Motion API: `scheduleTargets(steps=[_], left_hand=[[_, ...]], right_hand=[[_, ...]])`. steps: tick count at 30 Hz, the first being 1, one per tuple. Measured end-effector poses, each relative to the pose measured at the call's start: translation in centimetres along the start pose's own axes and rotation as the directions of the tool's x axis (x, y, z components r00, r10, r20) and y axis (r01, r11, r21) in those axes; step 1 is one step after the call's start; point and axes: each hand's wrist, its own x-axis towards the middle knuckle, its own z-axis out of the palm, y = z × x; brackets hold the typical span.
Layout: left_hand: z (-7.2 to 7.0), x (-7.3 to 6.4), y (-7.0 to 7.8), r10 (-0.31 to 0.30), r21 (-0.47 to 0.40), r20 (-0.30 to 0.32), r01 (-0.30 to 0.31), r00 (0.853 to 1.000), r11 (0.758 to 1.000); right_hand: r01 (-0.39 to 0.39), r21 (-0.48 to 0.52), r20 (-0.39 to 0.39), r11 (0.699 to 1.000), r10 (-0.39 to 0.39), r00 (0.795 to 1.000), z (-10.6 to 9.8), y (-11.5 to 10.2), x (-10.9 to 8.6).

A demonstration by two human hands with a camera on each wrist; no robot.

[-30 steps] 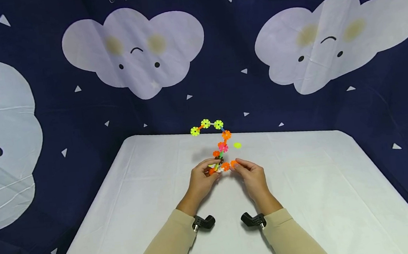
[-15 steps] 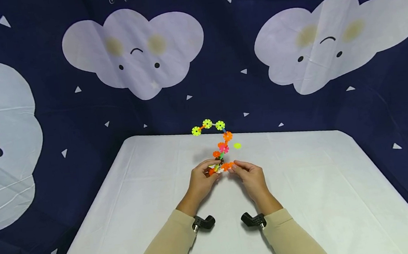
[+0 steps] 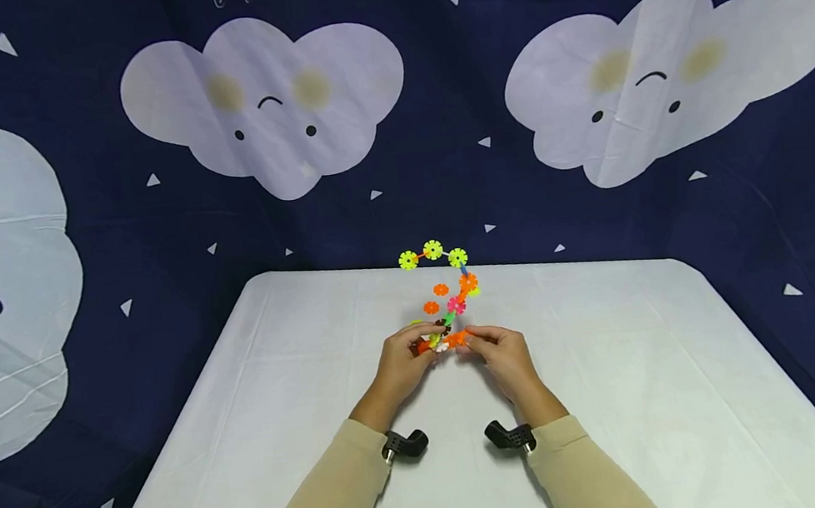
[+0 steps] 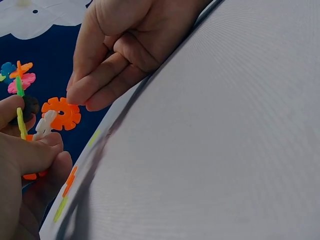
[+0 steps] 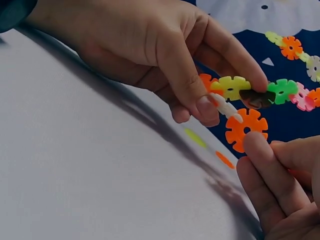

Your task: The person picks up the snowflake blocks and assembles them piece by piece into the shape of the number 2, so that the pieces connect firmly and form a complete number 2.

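Observation:
My left hand grips the lower part of a chain of interlocking notched plastic discs. Beyond its fingers are a dark disc, a green disc and a pink disc; yellow discs form the curved far end. From the gripped part, a white disc leads to an orange disc standing between the hands. My right hand has thumb and fingers pinched together at that orange disc's edge; bits of orange show between its fingers, the rest hidden by them.
Loose on the white table behind the hands lie orange discs and a yellow disc. Another yellow disc is partly behind the chain. A dark blue cloth with clouds hangs beyond the table's far edge.
The far end of the chain has swung right and slightly down, uncovering a loose orange disc on the table. An orange disc in my right fingers has moved left against the chain's orange disc.

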Motion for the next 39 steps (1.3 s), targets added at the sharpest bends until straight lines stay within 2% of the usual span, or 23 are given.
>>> scheduleTargets(steps=[5, 10, 14, 18, 21, 23, 24, 26, 28, 29, 31, 33, 35, 37, 39], left_hand=[[0.1, 0.1, -0.2, 0.037, 0.024, -0.004, -0.037, 0.999, 0.999], [0.2, 0.0, -0.1, 0.029, 0.01, -0.028, -0.028, 0.999, 1.0], [0.5, 0.1, -0.3, 0.03, -0.032, -0.054, -0.032, 0.998, 0.999], [0.6, 0.2, -0.4, -0.012, -0.104, -0.098, 0.002, 0.995, 0.995], [0.5, 0.2, -0.4, -0.079, -0.163, -0.146, 0.054, 0.986, 0.985], [0.4, 0.3, -0.3, -0.117, -0.198, -0.171, 0.082, 0.978, 0.977], [0.4, 0.3, -0.2, -0.127, -0.216, -0.183, 0.086, 0.975, 0.973], [0.3, 0.4, -0.1, -0.14, -0.247, -0.202, 0.088, 0.969, 0.965], [0.2, 0.4, 0.0, -0.146, -0.284, -0.221, 0.08, 0.964, 0.955], [0.2, 0.5, 0.0, -0.146, -0.302, -0.232, 0.072, 0.962, 0.951], [0.2, 0.5, 0.1, -0.152, -0.331, -0.251, 0.063, 0.956, 0.942], [0.2, 0.5, 0.2, -0.161, -0.362, -0.264, 0.057, 0.951, 0.931], [0.2, 0.4, 0.2, -0.168, -0.374, -0.267, 0.059, 0.949, 0.926], [0.2, 0.4, 0.3, -0.174, -0.377, -0.27, 0.062, 0.947, 0.924], [0.3, 0.4, 0.3, -0.18, -0.383, -0.271, 0.066, 0.946, 0.922]], right_hand=[[-0.015, -0.01, 0.042, 1.0, 0.015, 0.999, -0.2, -0.1, -0.1], [-0.02, -0.022, 0.061, 1.0, 0.021, 0.998, -0.1, -0.3, -0.4], [0.021, 0.0, 0.051, 1.0, -0.021, 0.998, 0.1, 0.0, -0.3], [0.085, 0.003, 0.001, 0.996, -0.085, 0.996, 0.3, 0.1, -0.2], [0.11, -0.091, -0.027, 0.99, -0.113, 0.993, 0.5, 0.2, -0.2], [0.142, -0.222, -0.011, 0.964, -0.149, 0.989, 0.7, 0.3, -0.1], [0.171, -0.31, 0.014, 0.935, -0.175, 0.984, 0.8, 0.2, -0.1], [0.255, -0.487, 0.099, 0.835, -0.237, 0.966, 1.1, 0.2, -0.1], [0.343, -0.626, 0.206, 0.7, -0.276, 0.939, 1.6, 0.2, 0.0], [0.373, -0.684, 0.261, 0.627, -0.267, 0.928, 1.9, 0.2, 0.1], [0.401, -0.781, 0.345, 0.479, -0.205, 0.916, 2.6, 0.3, 0.2], [0.392, -0.849, 0.377, 0.355, -0.112, 0.919, 3.4, 0.3, 0.3], [0.374, -0.894, 0.377, 0.244, -0.038, 0.925, 4.2, 0.3, 0.6], [0.359, -0.917, 0.364, 0.176, -0.005, 0.932, 4.9, 0.2, 1.1], [0.353, -0.926, 0.357, 0.132, 0.014, 0.934, 5.4, 0.2, 1.6]])
